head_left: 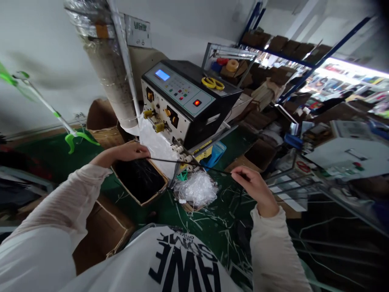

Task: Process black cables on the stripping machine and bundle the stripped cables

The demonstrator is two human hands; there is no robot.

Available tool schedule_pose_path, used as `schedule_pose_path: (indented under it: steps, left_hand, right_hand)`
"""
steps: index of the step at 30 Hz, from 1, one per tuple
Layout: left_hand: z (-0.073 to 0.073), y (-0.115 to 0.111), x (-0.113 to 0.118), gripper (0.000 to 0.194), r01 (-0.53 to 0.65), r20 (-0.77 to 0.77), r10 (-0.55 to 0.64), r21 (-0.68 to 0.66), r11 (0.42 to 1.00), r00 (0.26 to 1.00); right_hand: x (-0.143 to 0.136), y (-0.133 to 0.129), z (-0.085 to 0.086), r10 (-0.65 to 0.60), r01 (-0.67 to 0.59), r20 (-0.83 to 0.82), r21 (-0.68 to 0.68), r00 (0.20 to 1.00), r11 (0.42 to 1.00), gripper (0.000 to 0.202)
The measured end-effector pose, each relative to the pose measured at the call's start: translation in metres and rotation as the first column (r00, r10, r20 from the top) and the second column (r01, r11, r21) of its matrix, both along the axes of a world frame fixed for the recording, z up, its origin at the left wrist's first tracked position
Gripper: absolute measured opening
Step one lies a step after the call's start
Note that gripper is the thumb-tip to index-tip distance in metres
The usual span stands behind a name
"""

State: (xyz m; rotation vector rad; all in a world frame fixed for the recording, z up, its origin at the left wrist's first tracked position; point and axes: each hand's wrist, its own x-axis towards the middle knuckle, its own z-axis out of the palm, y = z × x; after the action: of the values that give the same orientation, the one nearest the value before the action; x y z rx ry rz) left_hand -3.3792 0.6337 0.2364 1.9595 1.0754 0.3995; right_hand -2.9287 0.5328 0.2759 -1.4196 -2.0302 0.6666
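Note:
A thin black cable (188, 163) stretches between my two hands, in front of a machine (179, 103) with a lit blue display and a red switch. My left hand (129, 153) pinches its left end above a box (139, 182) of dark strands. At the right, my right hand (251, 182) holds the other end between thumb and fingers. White rollers (182, 155) sit at the machine's lower front, just behind the cable. Below the cable lies a heap of clear plastic (197, 188).
Yellow-handled scissors (212, 83) lie on top of the machine. An open cardboard box (103, 229) is at the lower left, and a wrapped column (106, 65) rises behind. Metal racks (337, 190) and a pale machine (349, 150) are at the right. Offcuts litter the green floor.

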Motion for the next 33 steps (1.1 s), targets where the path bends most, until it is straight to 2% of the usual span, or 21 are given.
schedule_pose_path:
  steps: [2, 3, 4, 6, 8, 9, 11, 14, 16, 18, 20, 22, 24, 26, 28, 29, 31, 33]
  left_hand:
    - [-0.015, -0.008, 0.018, 0.031, 0.178, -0.03, -0.184, -0.131, 0.975, 0.983]
    - [-0.024, -0.013, 0.03, 0.033, 0.277, -0.015, -0.286, -0.206, 0.939, 0.958]
    - [-0.033, -0.018, 0.043, 0.036, 0.36, 0.03, -0.366, -0.274, 0.892, 0.93]
    - [-0.05, -0.032, 0.069, 0.043, 0.524, 0.18, -0.497, -0.408, 0.747, 0.849]
    - [-0.062, -0.045, 0.091, 0.048, 0.626, 0.337, -0.529, -0.475, 0.619, 0.779]
    - [-0.065, -0.052, 0.099, 0.05, 0.64, 0.389, -0.509, -0.476, 0.603, 0.768]
    - [-0.064, -0.061, 0.109, 0.05, 0.625, 0.458, -0.438, -0.432, 0.65, 0.773]
    - [-0.048, -0.067, 0.114, 0.046, 0.545, 0.558, -0.278, -0.395, 0.74, 0.782]
    - [-0.035, -0.069, 0.117, 0.043, 0.508, 0.611, -0.176, -0.426, 0.748, 0.772]
    - [-0.028, -0.071, 0.121, 0.041, 0.483, 0.635, -0.105, -0.459, 0.745, 0.765]
    - [-0.03, -0.072, 0.126, 0.039, 0.474, 0.65, -0.063, -0.481, 0.738, 0.758]
    - [-0.041, -0.074, 0.132, 0.038, 0.462, 0.663, -0.008, -0.512, 0.725, 0.748]
    - [-0.055, -0.076, 0.135, 0.04, 0.436, 0.66, 0.064, -0.563, 0.702, 0.749]
    - [-0.065, -0.08, 0.136, 0.043, 0.405, 0.636, 0.124, -0.617, 0.674, 0.762]
    - [-0.069, -0.087, 0.133, 0.046, 0.363, 0.594, 0.137, -0.64, 0.677, 0.793]
    - [-0.07, -0.091, 0.131, 0.047, 0.324, 0.56, 0.129, -0.636, 0.7, 0.819]
    - [-0.073, -0.098, 0.125, 0.047, 0.208, 0.45, 0.116, -0.607, 0.767, 0.885]
    - [-0.083, -0.095, 0.117, 0.048, 0.122, 0.347, 0.119, -0.599, 0.791, 0.93]
  right_hand:
    - [-0.007, 0.004, 0.012, 0.083, -0.082, 0.036, -0.022, 0.996, 0.996, 0.022]
    - [-0.01, 0.006, 0.017, 0.123, -0.121, 0.051, -0.039, 0.991, 0.992, 0.022]
    - [-0.014, 0.008, 0.021, 0.155, -0.151, 0.063, -0.057, 0.986, 0.987, 0.023]
    - [-0.019, 0.012, 0.026, 0.184, -0.179, 0.073, -0.072, 0.98, 0.981, 0.024]
    - [-0.02, 0.017, 0.029, 0.179, -0.174, 0.075, -0.065, 0.981, 0.983, 0.026]
    - [-0.018, 0.019, 0.029, 0.173, -0.169, 0.074, -0.066, 0.982, 0.983, 0.026]
    - [-0.013, 0.024, 0.027, 0.167, -0.16, 0.075, -0.093, 0.983, 0.983, 0.028]
    - [-0.003, 0.03, 0.021, 0.225, -0.199, 0.105, -0.212, 0.969, 0.957, 0.03]
    - [0.001, 0.037, 0.019, 0.314, -0.262, 0.143, -0.298, 0.939, 0.918, 0.03]
    - [0.002, 0.053, 0.022, 0.323, -0.264, 0.178, -0.291, 0.93, 0.92, 0.029]
    - [-0.003, 0.083, 0.031, 0.194, -0.17, 0.169, -0.144, 0.966, 0.975, 0.029]
    - [-0.015, 0.126, 0.046, 0.012, -0.02, 0.098, 0.078, 0.995, 0.997, 0.029]
    - [-0.031, 0.18, 0.065, -0.114, 0.101, 0.03, 0.276, 0.993, 0.956, 0.027]
    - [-0.053, 0.233, 0.085, -0.21, 0.193, 0.0, 0.395, 0.978, 0.898, 0.026]
    - [-0.077, 0.273, 0.105, -0.301, 0.282, -0.018, 0.412, 0.953, 0.867, 0.024]
    - [-0.088, 0.287, 0.115, -0.342, 0.325, -0.024, 0.387, 0.939, 0.863, 0.023]
    - [-0.106, 0.304, 0.131, -0.402, 0.39, -0.004, 0.245, 0.916, 0.888, 0.019]
    - [-0.12, 0.317, 0.141, -0.462, 0.451, 0.017, 0.184, 0.887, 0.873, 0.03]
